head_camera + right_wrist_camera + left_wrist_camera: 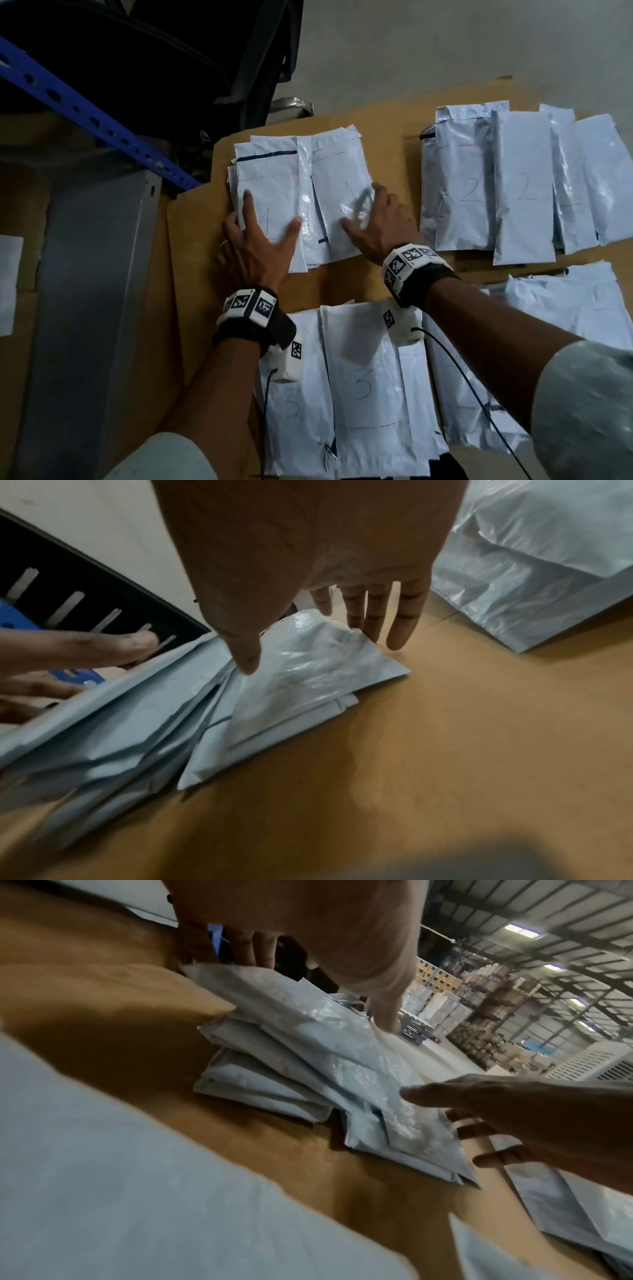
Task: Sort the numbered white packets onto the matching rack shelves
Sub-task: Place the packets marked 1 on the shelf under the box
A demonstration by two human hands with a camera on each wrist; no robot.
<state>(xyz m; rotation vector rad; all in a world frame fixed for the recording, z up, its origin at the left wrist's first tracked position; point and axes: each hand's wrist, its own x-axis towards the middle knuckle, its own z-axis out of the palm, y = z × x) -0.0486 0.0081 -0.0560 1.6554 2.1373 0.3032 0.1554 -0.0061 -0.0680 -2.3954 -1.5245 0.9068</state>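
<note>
"1" pile (pixel 301 198) directly under both hands, long axis away from body. Left hand (pixel 255 245) flat on left half, right hand (pixel 380 226) splayed on right; neither grips.

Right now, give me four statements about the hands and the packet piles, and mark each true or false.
1. Both hands rest on the pile marked 1. True.
2. The left hand grips a packet marked 3. False: it lies with spread fingers on the pile marked 1.
3. The pile marked 2 lies to the right of the right hand. True.
4. The packets lie on a metal tray. False: they lie on brown cardboard.
</note>
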